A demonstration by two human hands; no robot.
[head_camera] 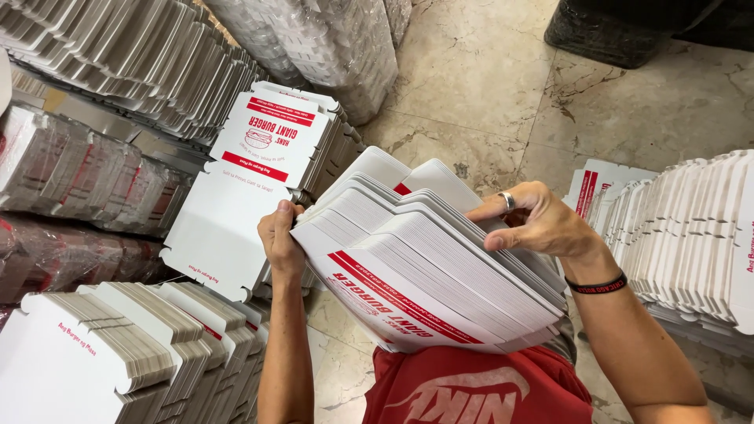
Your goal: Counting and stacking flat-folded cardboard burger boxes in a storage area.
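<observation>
I hold a thick stack of flat white cardboard box blanks [440,267] with red print, tilted on edge in front of my red shirt. My left hand [280,239] grips the stack's left end, thumb on top. My right hand [538,220], with a ring and a black wristband, rests on the stack's upper right edge, fingers spread over the sheets.
More flat box blanks lie stacked at the left [267,141] and lower left [118,353]. Plastic-wrapped bundles [78,173] fill the far left. Another fanned stack [691,228] stands at the right. Beige marble floor [487,86] shows between; a black bag [613,31] sits top right.
</observation>
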